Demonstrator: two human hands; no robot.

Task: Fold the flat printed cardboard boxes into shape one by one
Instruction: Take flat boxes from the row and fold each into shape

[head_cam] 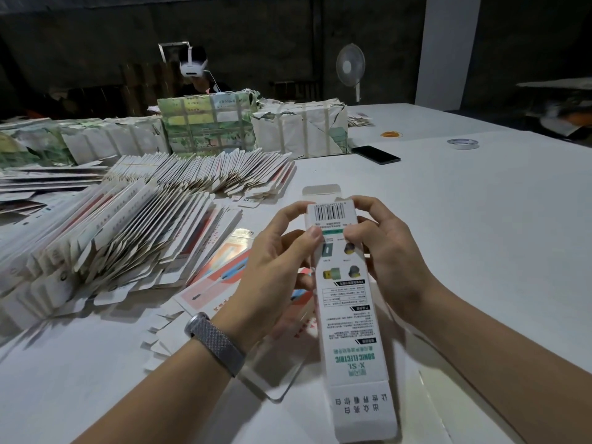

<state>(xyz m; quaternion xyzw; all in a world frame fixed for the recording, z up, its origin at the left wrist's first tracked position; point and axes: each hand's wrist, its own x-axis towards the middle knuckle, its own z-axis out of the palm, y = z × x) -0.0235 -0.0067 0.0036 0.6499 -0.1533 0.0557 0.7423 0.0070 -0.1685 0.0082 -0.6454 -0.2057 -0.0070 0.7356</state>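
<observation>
The near end of the box (349,299) sits closest to you, its bottom flap reaching toward 6 o'clock almost to the frame's lower edge. The box's long axis runs from 6 o'clock up to 12 o'clock, tilted slightly left at the far end, and you hold it above the table (480,219) between both hands.

Your left hand (275,261) grips the box from 9 o'clock, thumb pressed on the printed face just below the barcode, fingers curled behind. Your right hand (387,248) grips from 3 o'clock, thumb on the same face, fingers wrapped over the far top edge. Both hands sit at the far end, about equally close to the open top flap (322,189), which sticks out past your fingertips at 12 o'clock.

That flap looks like your next job: it lies straight ahead along the axis, so your right fingertips, already over that edge, seem best placed to tuck it.

The flat boxes (121,238) wait stacked at 9 to 10 o'clock, nearer your left hand.
</observation>
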